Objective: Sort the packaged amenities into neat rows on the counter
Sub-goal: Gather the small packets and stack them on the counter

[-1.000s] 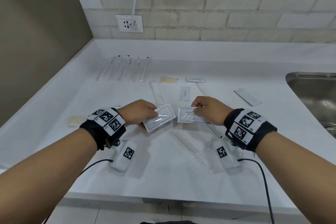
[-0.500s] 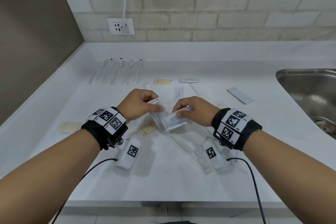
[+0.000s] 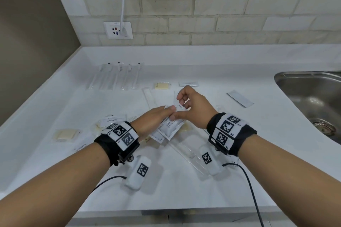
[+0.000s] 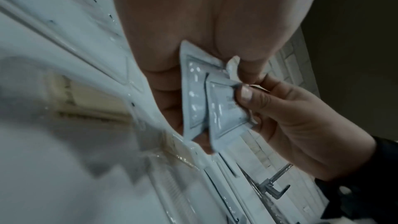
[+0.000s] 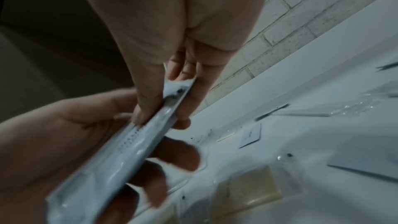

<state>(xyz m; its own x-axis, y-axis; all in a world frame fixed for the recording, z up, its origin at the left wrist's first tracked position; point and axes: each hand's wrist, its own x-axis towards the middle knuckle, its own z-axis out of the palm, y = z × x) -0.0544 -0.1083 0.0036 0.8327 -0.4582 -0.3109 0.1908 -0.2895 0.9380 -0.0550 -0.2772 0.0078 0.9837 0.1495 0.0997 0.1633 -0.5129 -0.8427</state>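
Note:
Two white shampoo and conditioner sachets (image 3: pixel 170 128) are stacked, overlapping, just above the white counter (image 3: pixel 184 190). My left hand (image 3: pixel 166 113) grips them from the left, fingers laid over the top. My right hand (image 3: pixel 180 110) pinches the upper end of the front sachet between thumb and forefinger. In the left wrist view both sachets (image 4: pixel 224 113) lie against my left palm with the right thumb pressed on the front one. Seen from the right wrist, the sachets (image 5: pixel 129 142) are edge-on between the two hands.
A row of packaged toothbrushes (image 3: pixel 114 77) lies at the back left. Loose packets are scattered about: yellow soaps (image 3: pixel 162 86) (image 3: pixel 66 134), toothpaste (image 3: pixel 110 120), a long white packet (image 3: pixel 149 97), a grey one (image 3: pixel 239 98), a comb (image 3: pixel 188 155). A steel sink (image 3: pixel 313 97) is at the right.
A second ago each hand held one sachet side by side. The hands came together, and both sachets now overlap in my left hand with the right pinching the top.

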